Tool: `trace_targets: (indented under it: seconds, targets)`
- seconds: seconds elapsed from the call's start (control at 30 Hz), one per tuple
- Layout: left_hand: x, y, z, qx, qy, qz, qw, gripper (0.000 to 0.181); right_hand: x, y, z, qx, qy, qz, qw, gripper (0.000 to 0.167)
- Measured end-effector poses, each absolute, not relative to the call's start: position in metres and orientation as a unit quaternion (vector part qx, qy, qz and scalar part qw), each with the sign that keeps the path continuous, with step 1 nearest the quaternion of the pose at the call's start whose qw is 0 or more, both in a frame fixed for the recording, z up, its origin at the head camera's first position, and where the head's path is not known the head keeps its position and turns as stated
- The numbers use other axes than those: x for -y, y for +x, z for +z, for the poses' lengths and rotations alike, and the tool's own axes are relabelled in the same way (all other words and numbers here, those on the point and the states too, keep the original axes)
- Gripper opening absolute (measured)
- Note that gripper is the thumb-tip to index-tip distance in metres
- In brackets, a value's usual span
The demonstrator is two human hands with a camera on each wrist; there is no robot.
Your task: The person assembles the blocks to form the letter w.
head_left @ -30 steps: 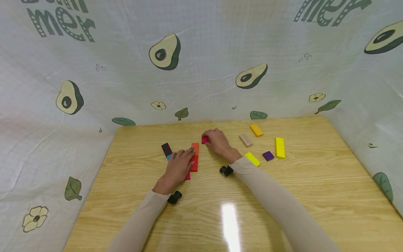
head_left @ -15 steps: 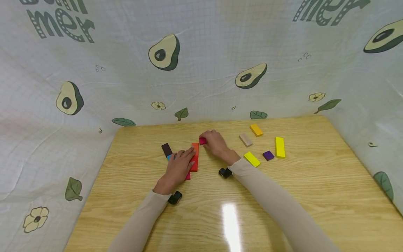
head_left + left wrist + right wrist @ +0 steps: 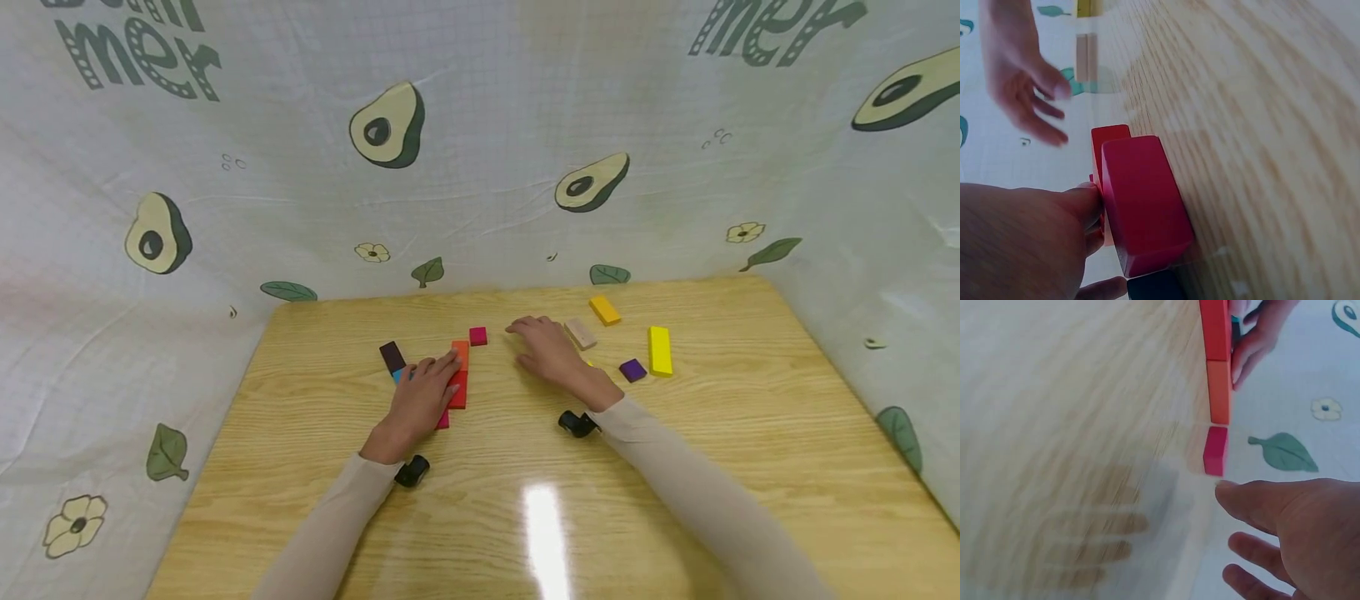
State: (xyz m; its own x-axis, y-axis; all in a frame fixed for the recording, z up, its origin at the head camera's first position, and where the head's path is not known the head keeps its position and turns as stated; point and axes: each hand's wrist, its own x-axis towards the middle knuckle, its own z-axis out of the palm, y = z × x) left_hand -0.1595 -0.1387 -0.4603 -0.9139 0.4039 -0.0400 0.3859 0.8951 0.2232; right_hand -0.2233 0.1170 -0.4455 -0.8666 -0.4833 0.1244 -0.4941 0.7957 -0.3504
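My left hand point(image 3: 420, 396) rests over a group of coloured blocks, fingers extended across them. Beside its fingertips lie an orange block point(image 3: 462, 357) and a red block point(image 3: 459, 393), end to end. A crimson block point(image 3: 443, 420) shows under the hand's near side; in the left wrist view it looms large beside the thumb. Past the knuckles, a blue block point(image 3: 401, 377) peeks out, touching a dark brown block point(image 3: 392, 357). Just beyond the orange block sits a small crimson block point(image 3: 1215, 451), a slight gap between them. My right hand point(image 3: 551, 357) hovers to its right, fingers loose, holding nothing.
On the right of the wooden table point(image 3: 480, 517) lie a beige block point(image 3: 581, 334), an amber block point(image 3: 604, 310), a long yellow block point(image 3: 660, 351) and a purple block point(image 3: 632, 370). Another yellow block is mostly hidden behind the right wrist. A patterned cloth point(image 3: 480, 225) stands behind.
The right hand set the small crimson block down near the orange block's far end, let go and drew away to the right. The left hand has stayed on the blocks.
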Motion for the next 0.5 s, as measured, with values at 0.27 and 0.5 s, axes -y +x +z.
trace_targets:
  seconds: [0.27, 0.5]
  targets:
    - [0.141, -0.160, -0.464, -0.973, 0.208, 0.094, 0.033, 0.050, -0.158, -0.199, -0.444, 0.946, 0.243, 0.212, 0.023, 0.050]
    - [0.140, -0.160, -0.464, -0.973, 0.209, 0.094, 0.035, 0.050, -0.191, -0.183, -0.444, 0.946, 0.243, 0.215, 0.025, 0.052]
